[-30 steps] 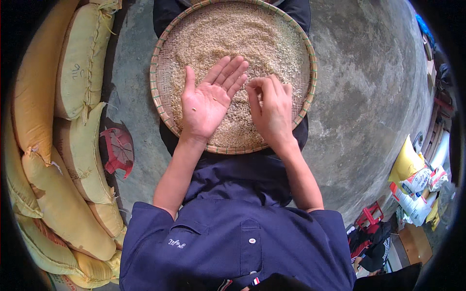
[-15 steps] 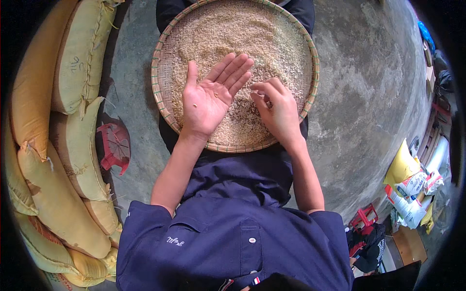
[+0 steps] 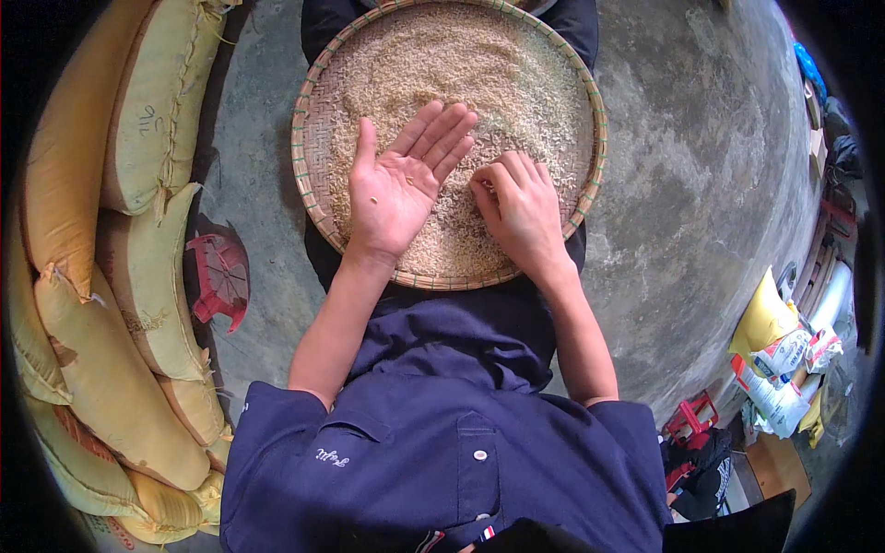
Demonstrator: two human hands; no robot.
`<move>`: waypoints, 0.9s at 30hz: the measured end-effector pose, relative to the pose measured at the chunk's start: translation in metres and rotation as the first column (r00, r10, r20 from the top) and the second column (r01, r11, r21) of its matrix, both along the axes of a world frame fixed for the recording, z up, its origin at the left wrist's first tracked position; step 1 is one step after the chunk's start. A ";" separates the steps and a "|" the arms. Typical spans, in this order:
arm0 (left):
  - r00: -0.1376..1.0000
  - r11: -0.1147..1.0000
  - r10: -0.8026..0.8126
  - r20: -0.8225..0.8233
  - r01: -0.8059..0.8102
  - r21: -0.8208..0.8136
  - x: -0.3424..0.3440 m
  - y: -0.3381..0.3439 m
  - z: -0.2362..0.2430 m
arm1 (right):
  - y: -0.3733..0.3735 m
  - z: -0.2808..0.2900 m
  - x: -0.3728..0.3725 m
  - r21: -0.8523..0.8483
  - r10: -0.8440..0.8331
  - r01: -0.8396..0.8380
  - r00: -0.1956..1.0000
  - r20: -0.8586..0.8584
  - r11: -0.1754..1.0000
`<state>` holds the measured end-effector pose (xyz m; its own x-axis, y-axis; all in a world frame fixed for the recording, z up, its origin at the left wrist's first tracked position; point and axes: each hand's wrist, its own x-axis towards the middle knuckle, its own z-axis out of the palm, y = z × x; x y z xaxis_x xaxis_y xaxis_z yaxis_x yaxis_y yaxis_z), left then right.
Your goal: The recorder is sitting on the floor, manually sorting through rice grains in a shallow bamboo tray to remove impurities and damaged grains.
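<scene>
A round woven bamboo tray [image 3: 601, 152] with a green-bound rim rests across my lap. Pale tan rice grains [image 3: 442, 55] cover most of its bottom, and the weave shows at the left side. My left hand [image 3: 392, 212] lies palm up over the tray, fingers stretched out flat. On its palm sit a few small yellowish grains, one loose grain [image 3: 374, 200] near the thumb's base. Beside it on the right, my right hand [image 3: 525, 214] is palm down low over the rice, thumb and fingers curled together. Whatever its fingertips pinch is hidden.
Stuffed yellow sacks [image 3: 111, 369] are stacked along the left. A red plastic stool [image 3: 219, 279] stands between them and me on the concrete floor [image 3: 682, 184]. At the right lie a yellow bag [image 3: 765, 313], packages, a red stool [image 3: 691, 415] and a cardboard piece [image 3: 777, 465].
My right hand has turned more palm down, its fingers curling closer over the rice. My left hand stays palm up, almost still, with the grains on it.
</scene>
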<state>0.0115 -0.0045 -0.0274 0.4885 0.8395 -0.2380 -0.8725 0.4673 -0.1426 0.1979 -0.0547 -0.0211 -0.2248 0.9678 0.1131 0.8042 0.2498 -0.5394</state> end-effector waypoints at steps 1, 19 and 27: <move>0.990 0.998 -0.018 -0.140 0.009 -0.065 0.003 0.000 0.004 | 0.001 0.001 0.000 0.010 -0.035 0.036 0.998 -0.059 0.999; 0.982 0.989 -0.133 -0.134 0.122 -0.088 0.001 -0.003 -0.006 | 0.018 0.013 -0.033 -0.416 -0.487 0.277 0.656 -0.576 0.866; 0.957 0.983 -0.139 -0.254 0.102 -0.154 0.006 -0.001 0.010 | 0.013 0.018 -0.024 -0.511 -0.615 0.352 0.330 -0.716 0.784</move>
